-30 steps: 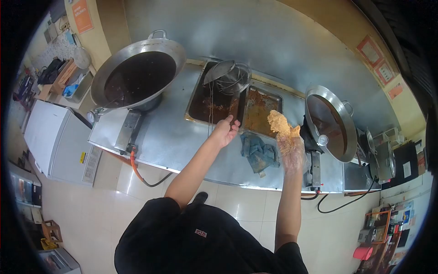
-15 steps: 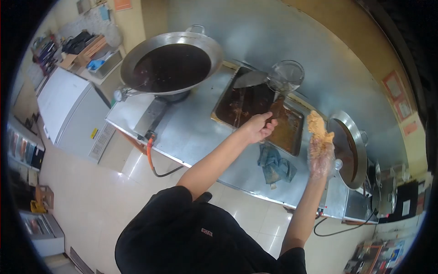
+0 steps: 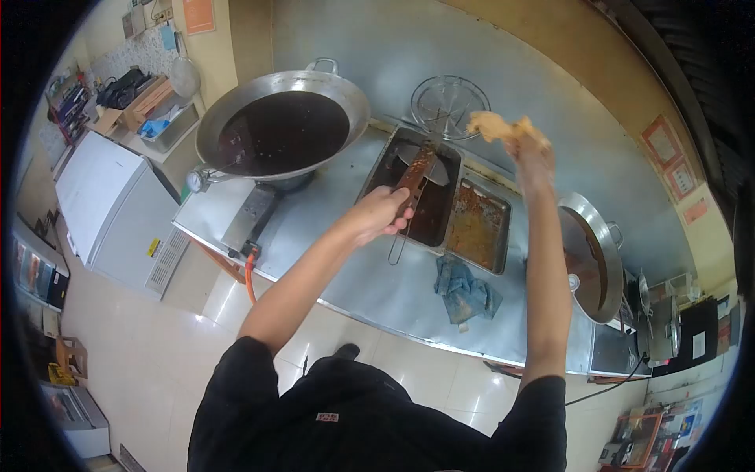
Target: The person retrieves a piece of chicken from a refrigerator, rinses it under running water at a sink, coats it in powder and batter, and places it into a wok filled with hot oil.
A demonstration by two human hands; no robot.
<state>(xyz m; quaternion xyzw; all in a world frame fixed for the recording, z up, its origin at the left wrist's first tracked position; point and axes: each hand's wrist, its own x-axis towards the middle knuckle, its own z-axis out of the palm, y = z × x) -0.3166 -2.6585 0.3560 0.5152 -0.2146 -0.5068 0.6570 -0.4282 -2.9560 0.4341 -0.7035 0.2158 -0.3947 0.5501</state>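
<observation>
In the head view, my left hand [image 3: 383, 214] is closed around the brown wooden handle [image 3: 417, 173] of a round wire skimmer [image 3: 450, 108]. The skimmer's head is raised over the back edge of the trays. My right hand [image 3: 535, 165], in a clear plastic glove, grips a piece of batter-coated food [image 3: 499, 126] beside the skimmer; what lies under the coating I cannot make out. Below the handle, a metal scoop [image 3: 429, 167] rests in a dark, liquid-filled tray [image 3: 370, 185]. A shallower tray [image 3: 503, 248] with brown residue adjoins it.
A large wok of dark oil [image 3: 287, 130] with a dial thermometer [image 3: 194, 182] stands at left. Another oil-filled wok [image 3: 578, 275] is at right, beneath my right forearm. A blue-green cloth [image 3: 465, 291] lies on the metal counter [image 3: 377, 295]. A white chest freezer [image 3: 114, 197] stands farther left.
The skimmer has moved left and farther back with my left hand. My right hand has risen and moved inward, bringing the coated piece close to the skimmer. The camera view has shifted slightly.
</observation>
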